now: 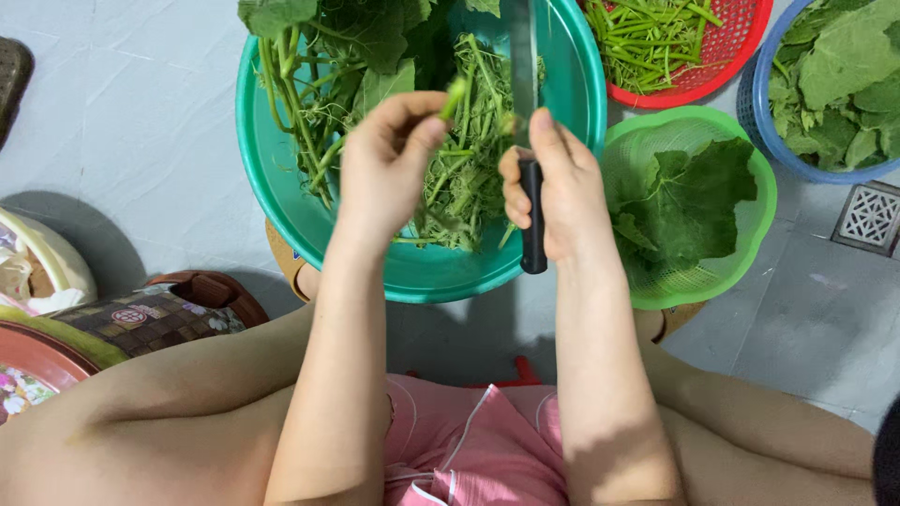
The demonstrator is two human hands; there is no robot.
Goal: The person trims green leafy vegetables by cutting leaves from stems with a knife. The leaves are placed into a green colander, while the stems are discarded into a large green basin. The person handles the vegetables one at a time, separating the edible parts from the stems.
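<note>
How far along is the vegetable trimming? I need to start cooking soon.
Done, it seems: cut stems fill the red basket, and leaves lie in the green basket and the blue basket. In hand: the left hand pinches a green stem while the right hand holds a knife. Left: many untrimmed vines in the teal basin.
</note>
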